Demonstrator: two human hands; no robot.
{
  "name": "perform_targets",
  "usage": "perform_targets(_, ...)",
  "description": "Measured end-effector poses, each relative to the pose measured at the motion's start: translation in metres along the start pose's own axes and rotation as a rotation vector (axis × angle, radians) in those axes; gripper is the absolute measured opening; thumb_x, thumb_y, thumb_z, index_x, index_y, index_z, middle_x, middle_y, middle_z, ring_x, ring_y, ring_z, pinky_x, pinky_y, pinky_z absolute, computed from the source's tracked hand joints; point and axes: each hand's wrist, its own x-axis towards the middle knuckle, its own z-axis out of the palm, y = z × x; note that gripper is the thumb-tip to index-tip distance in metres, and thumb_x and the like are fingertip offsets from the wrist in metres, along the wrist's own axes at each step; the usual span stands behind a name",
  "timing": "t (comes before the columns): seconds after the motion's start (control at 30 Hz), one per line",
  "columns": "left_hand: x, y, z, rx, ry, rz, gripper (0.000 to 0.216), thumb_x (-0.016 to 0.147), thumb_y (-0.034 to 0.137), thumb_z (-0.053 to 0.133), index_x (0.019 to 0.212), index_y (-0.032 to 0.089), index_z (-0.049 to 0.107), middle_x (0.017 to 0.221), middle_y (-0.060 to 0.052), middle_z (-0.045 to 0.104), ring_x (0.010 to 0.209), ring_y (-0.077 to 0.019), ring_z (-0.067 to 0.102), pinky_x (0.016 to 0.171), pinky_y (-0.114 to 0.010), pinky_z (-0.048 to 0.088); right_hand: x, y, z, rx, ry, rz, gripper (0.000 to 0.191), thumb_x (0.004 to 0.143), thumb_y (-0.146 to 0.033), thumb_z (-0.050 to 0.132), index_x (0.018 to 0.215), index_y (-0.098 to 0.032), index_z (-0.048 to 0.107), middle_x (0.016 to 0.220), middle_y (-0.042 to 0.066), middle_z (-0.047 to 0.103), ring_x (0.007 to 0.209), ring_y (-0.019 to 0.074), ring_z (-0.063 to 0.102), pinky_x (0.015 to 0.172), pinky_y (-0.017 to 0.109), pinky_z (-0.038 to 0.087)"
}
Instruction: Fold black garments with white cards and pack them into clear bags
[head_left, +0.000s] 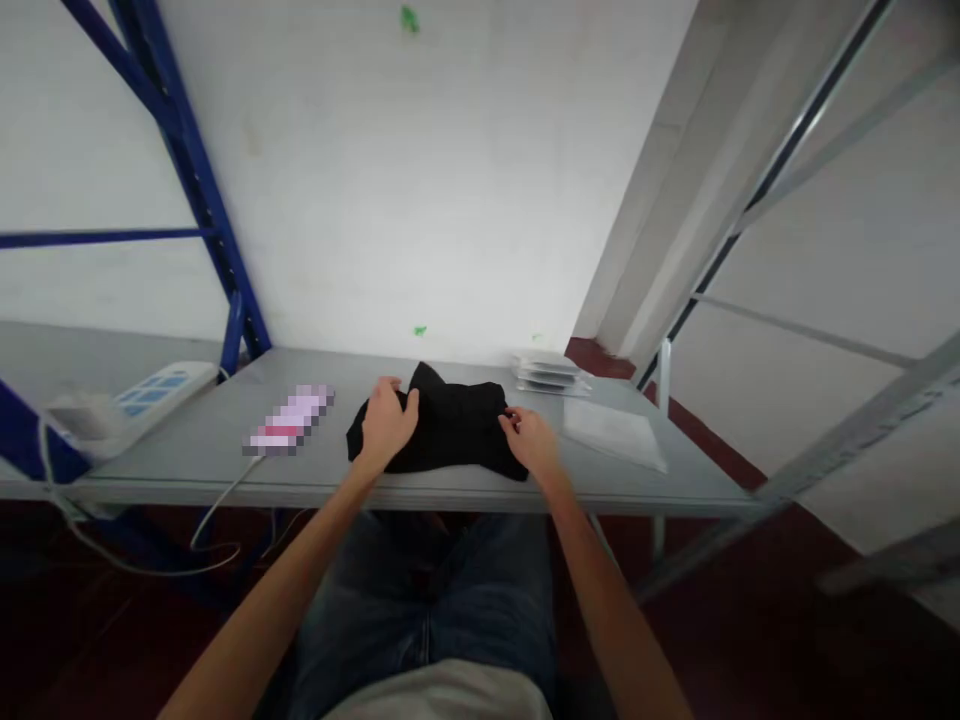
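Note:
A piece of black cloth [457, 430], perhaps a garment, lies bunched and partly folded on the grey tabletop, with one corner sticking up at its back. On its left part rests my left hand [388, 425], thumb held apart from the fingers and black fabric showing between them. My right hand [529, 438] is at the cloth's right edge, thumb and fingertips closed together on the fabric. The exact kind of cloth item cannot be made out.
A blurred-out phone [292, 420] with a white cable lies to the left, near a white power strip [161, 395]. At the right are a stack of flat packets [547, 372] and a translucent plastic bag [611, 430]. Blue rack posts [199, 190] and a white wall [435, 180] bound the table.

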Motion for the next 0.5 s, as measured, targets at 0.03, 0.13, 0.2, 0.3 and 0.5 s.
perform_targets(0.03, -0.001, -0.007, -0.009, 0.047, 0.023, 0.004, 0.032, 0.095, 0.039, 0.059, 0.121, 0.02, 0.056, 0.115, -0.016, 0.068, 0.105, -0.0324, 0.069, 0.091, -0.047, 0.055, 0.004, -0.003, 0.001, -0.019, -0.016, 0.005, 0.034, 0.104, -0.041, 0.056, 0.126, -0.019, 0.072, 0.107, 0.011, 0.078, 0.103, 0.0262, 0.073, 0.089, 0.035, 0.053)
perform_targets(0.13, -0.001, -0.018, -0.029, 0.195, -0.093, 0.079, 0.042, 0.091, 0.038, 0.065, 0.128, 0.021, 0.056, 0.125, -0.016, 0.064, 0.121, -0.0353, 0.061, 0.101, -0.049, 0.052, 0.018, -0.017, 0.006, -0.096, -0.1, 0.052, 0.043, 0.105, -0.049, 0.053, 0.132, -0.018, 0.067, 0.114, 0.013, 0.077, 0.111, 0.0282, 0.072, 0.092, 0.036, 0.053)
perform_targets(0.2, 0.002, -0.019, -0.032, 0.246, -0.249, 0.17, 0.043, 0.089, 0.038, 0.068, 0.128, 0.023, 0.057, 0.129, -0.013, 0.063, 0.125, -0.0343, 0.058, 0.105, -0.047, 0.05, 0.025, -0.028, 0.01, -0.147, -0.162, 0.078, 0.047, 0.105, -0.052, 0.053, 0.135, -0.018, 0.065, 0.117, 0.014, 0.077, 0.114, 0.0298, 0.071, 0.094, 0.037, 0.053)
perform_targets(0.3, 0.009, -0.018, -0.025, 0.277, -0.403, 0.252, 0.039, 0.089, 0.037, 0.07, 0.124, 0.024, 0.061, 0.129, -0.012, 0.063, 0.125, -0.0338, 0.056, 0.105, -0.046, 0.05, 0.031, -0.039, 0.017, -0.212, -0.211, 0.101, 0.048, 0.103, -0.05, 0.056, 0.136, -0.015, 0.063, 0.119, 0.017, 0.076, 0.116, 0.0326, 0.071, 0.095, 0.039, 0.054)
perform_targets(0.5, 0.021, -0.023, -0.009, 0.202, -0.393, 0.205, 0.013, 0.096, 0.029, 0.056, 0.104, 0.022, 0.062, 0.116, -0.012, 0.069, 0.116, -0.0312, 0.063, 0.1, -0.044, 0.052, 0.036, -0.038, 0.024, -0.194, -0.217, 0.162, 0.04, 0.099, -0.041, 0.063, 0.13, -0.016, 0.07, 0.122, 0.017, 0.076, 0.118, 0.0327, 0.071, 0.094, 0.038, 0.055)
